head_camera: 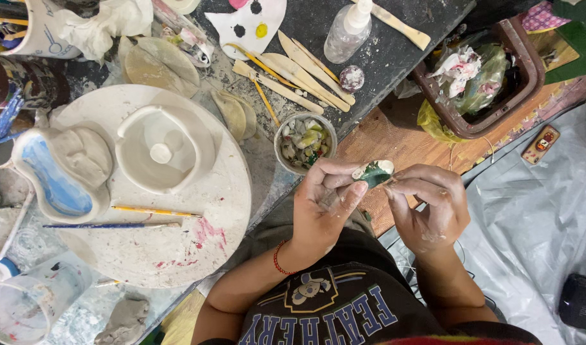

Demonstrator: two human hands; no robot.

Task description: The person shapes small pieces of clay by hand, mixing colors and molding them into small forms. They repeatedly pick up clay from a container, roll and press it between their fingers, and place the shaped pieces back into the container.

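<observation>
My left hand (pixel 325 204) and my right hand (pixel 428 206) meet in front of my chest, both pinching one small green and white shard (pixel 373 172) between their fingertips. A red string bracelet sits on my left wrist. Just left of the shard stands a small round bowl (pixel 305 140) filled with several coloured shards. Farther left, a round white turntable (pixel 178 211) carries a white clay vessel (pixel 165 150), a blue-glazed clay piece (pixel 59 172) and two thin brushes (pixel 149 211).
Wooden modelling tools (pixel 299 70) and a clear spray bottle (pixel 348 32) lie on the dark table at the top. A brown bin (pixel 491 70) with crumpled waste stands at the right. Grey plastic sheeting (pixel 536 223) covers the floor. Cups and jars line the left edge.
</observation>
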